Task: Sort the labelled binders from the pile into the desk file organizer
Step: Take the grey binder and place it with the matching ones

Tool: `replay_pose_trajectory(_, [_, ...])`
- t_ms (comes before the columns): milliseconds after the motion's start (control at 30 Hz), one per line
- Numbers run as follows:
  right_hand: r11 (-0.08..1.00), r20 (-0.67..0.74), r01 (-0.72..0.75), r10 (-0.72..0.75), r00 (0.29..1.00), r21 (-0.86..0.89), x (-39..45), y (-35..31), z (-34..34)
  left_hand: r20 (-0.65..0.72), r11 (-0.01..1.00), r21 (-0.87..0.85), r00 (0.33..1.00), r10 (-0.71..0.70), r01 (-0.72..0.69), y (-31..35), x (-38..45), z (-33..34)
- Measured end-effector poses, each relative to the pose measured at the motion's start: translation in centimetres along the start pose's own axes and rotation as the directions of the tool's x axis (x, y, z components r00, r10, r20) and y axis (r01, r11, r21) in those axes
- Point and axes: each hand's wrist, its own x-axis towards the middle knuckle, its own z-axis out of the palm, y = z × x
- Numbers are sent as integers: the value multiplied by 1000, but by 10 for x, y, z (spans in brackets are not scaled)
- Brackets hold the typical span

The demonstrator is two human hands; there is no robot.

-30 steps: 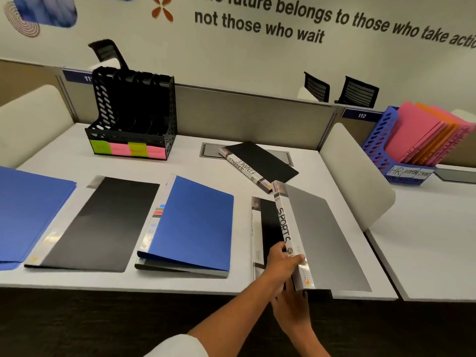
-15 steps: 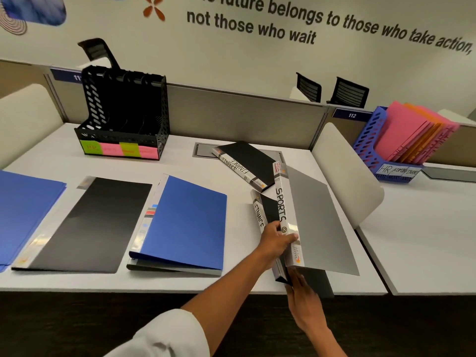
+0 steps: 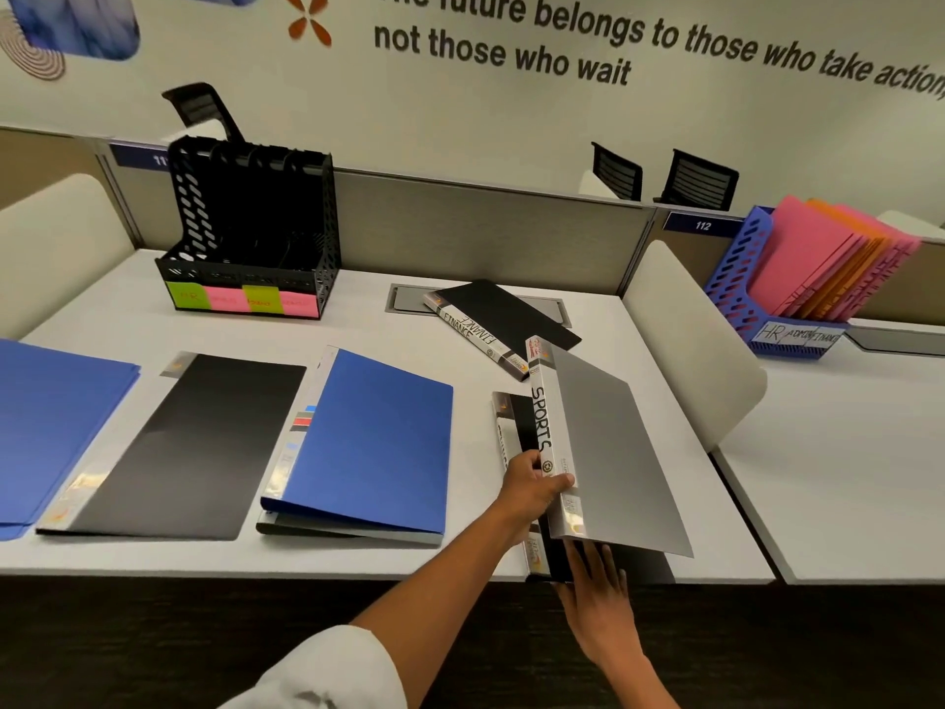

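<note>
Now my left hand (image 3: 532,486) pinches the spine of the grey SPORTS binder (image 3: 608,452), tilting it up off the black binder (image 3: 524,427) beneath, while my right hand (image 3: 595,588) props its near edge with straight fingers. Far left of it waits the black file organizer (image 3: 250,232); I should read the 4 sticky labels (image 3: 243,299) before slotting it.

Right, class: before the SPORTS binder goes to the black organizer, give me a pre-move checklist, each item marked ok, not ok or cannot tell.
1. Left hand grips the SPORTS binder at its spine: ok.
2. Right hand supports from below, fingers under the binder's near edge: ok.
3. Label readable, SPORTS: ok.
4. Organizer slots free: ok.
5. Matching sticky note on the organizer: cannot tell, writing too blurred.
6. Binder lifted off the black binder beneath: ok.
</note>
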Motion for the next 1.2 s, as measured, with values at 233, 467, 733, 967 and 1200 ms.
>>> replay_pose_trajectory(233, [982,-55,40,-30,998,184,6,14,-14,-51,1000,-19,999,18,-19,-3,5,-11])
replay_pose_trajectory(467, [705,-15,-110,168,986,701,21,30,-36,-112,1000,-29,994,-11,8,-6,10,-12])
replay_pose_trajectory(733, [-495,291,-117,291,911,861,54,62,-58,-139,994,-111,990,8,-23,2,13,-18])
replay_pose_trajectory(967, [-791,412,-66,243,878,608,81,64,-72,-223,986,-156,974,26,-62,6,4,-41])
replay_pose_trajectory(1200, [-520,372,-216,216,903,826,96,40,-75,-220,990,-94,972,81,-104,12,-11,-73])
